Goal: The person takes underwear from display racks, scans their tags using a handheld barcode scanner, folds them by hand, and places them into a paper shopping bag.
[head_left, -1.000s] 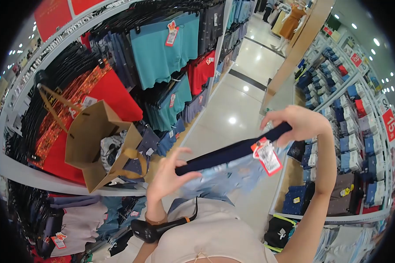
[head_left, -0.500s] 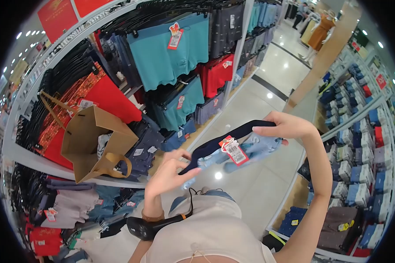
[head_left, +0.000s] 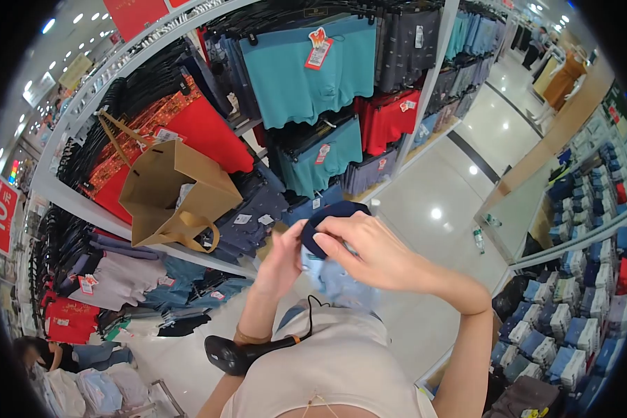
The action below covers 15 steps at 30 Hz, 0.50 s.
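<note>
A pair of light blue patterned underpants (head_left: 334, 280) with a dark navy waistband (head_left: 313, 240) is bunched up in front of my chest. My right hand (head_left: 380, 251) is closed round the waistband, its thumb and fingers pinching the folded band. Against the left side of the garment, my left hand (head_left: 280, 259) is partly smeared by motion, and its exact hold on the cloth is hard to see. The garment's price tag is hidden. A black handheld scanner (head_left: 230, 355) with a cord lies against my left forearm.
To the left, a brown paper bag (head_left: 160, 188) with something pale inside stands on a rack of hanging teal shorts (head_left: 313, 70) and red garments. Shelves of packed folded items (head_left: 571, 320) line the right side. A bottle (head_left: 478, 240) stands on the aisle floor (head_left: 439, 188).
My hands have come together, and the waistband, stretched out between them before, is now folded up. The price tag has gone out of sight. The view has shifted to the left.
</note>
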### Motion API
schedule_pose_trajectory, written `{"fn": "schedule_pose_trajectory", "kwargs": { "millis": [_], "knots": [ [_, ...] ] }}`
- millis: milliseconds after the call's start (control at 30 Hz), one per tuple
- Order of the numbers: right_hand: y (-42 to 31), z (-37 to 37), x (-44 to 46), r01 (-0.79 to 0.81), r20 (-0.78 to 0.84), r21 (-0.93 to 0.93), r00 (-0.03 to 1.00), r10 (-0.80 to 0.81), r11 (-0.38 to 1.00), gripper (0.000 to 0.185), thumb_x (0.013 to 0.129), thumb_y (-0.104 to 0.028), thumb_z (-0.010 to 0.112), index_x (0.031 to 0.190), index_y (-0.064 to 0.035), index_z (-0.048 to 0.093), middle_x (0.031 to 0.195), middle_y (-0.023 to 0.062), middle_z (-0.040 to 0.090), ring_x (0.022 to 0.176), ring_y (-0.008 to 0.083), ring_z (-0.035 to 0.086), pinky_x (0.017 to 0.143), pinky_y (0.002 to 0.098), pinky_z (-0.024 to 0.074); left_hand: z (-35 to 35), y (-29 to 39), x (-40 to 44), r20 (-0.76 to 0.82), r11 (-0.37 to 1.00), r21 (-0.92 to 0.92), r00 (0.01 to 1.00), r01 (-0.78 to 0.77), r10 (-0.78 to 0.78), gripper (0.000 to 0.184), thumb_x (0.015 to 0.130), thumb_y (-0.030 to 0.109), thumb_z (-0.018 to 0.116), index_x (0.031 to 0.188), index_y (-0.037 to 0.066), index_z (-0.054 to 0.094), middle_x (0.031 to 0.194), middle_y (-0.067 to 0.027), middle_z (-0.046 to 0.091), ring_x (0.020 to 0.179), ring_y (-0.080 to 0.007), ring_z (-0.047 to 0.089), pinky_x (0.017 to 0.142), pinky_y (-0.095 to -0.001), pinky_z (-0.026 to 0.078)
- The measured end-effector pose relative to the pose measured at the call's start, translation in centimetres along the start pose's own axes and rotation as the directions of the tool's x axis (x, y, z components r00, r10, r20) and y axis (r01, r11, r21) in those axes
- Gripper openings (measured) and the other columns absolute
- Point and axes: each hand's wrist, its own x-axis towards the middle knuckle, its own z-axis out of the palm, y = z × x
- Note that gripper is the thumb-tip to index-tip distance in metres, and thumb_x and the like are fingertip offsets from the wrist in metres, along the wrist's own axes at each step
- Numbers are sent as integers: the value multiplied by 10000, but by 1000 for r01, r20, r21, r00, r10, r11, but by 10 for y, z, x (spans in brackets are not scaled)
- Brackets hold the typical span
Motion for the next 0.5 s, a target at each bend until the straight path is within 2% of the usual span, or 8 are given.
{"fn": "schedule_pose_trajectory", "kwargs": {
  "millis": [67, 100, 200, 233, 333, 367, 467, 500],
  "knots": [
    [9, -1, -3, 193, 52, -18, 980, -191, 981, 136, 854, -102, 450, 871, -1, 540, 800, 131, 543, 737, 294, 522, 646, 366, 408, 1, -2, -2, 32, 899, 361, 967, -247, 252, 513, 736, 189, 665, 1159, 20, 430, 1081, -37, 506, 1023, -114, 474, 890, -245, 339],
    [14, 2, -6, 231, 41, 46, 972, -233, 972, 122, 843, -77, 461, 897, 1, 537, 840, 129, 537, 764, 287, 521, 663, 361, 408, 8, 0, -1, -148, 911, 408, 981, -58, 129, 572, 614, 55, 706, 1126, 18, 452, 1044, -26, 514, 983, -111, 484, 875, -239, 344],
    [25, 0, -12, 245, -18, 283, 968, -250, 927, 169, 796, -34, 523, 961, 0, 522, 899, 115, 521, 799, 254, 524, 723, 348, 401, -5, -9, 6, -163, 875, 479, 971, -78, 175, 578, 643, -31, 655, 1170, -7, 417, 1052, -54, 520, 955, -121, 521, 854, -253, 396],
    [29, -2, -14, 234, -40, 365, 971, -236, 901, 207, 778, -26, 550, 981, -1, 515, 909, 109, 515, 804, 242, 526, 746, 345, 398, -5, -13, 10, -88, 826, 527, 953, -201, 288, 400, 673, -47, 622, 1050, 0, 496, 982, -32, 544, 878, -72, 520, 774, -194, 398],
    [61, 10, -24, 180, -592, 156, 804, -54, 971, 370, 716, -83, 652, 1044, -28, 491, 1011, 101, 506, 899, 220, 520, 811, 350, 377, 1, -10, 5, -110, 822, 544, 958, -166, 266, 285, 687, -31, 628, 952, 12, 533, 903, -12, 557, 794, -39, 505, 709, -159, 378],
    [76, 13, -25, 102, -570, 193, 821, 27, 976, 601, 662, -154, 728, 1170, -48, 425, 1112, 100, 489, 1005, 220, 496, 852, 357, 371, 7, -7, 2, -139, 864, 488, 966, -126, 220, 239, 685, -26, 632, 899, 24, 537, 836, 4, 558, 761, -27, 486, 695, -163, 374],
    [116, 22, -29, 7, 28, 875, 998, -65, 485, 794, 624, -153, 769, 1271, -42, 323, 1185, 99, 464, 1070, 222, 474, 912, 355, 346, 13, -5, -1, -165, 826, 546, 949, -140, 270, 226, 693, -27, 623, 893, 29, 534, 817, 12, 552, 740, -30, 488, 684, -168, 379],
    [116, 23, -31, -54, 104, 878, 991, -80, 476, 809, 638, -180, 760, 1287, -35, 299, 1193, 99, 459, 1078, 204, 468, 923, 335, 343, 16, -2, -2, -204, 824, 555, 942, -114, 268, 222, 694, -29, 625, 886, 29, 529, 813, 13, 552, 735, -33, 490, 679, -167, 377]
  ]
}}
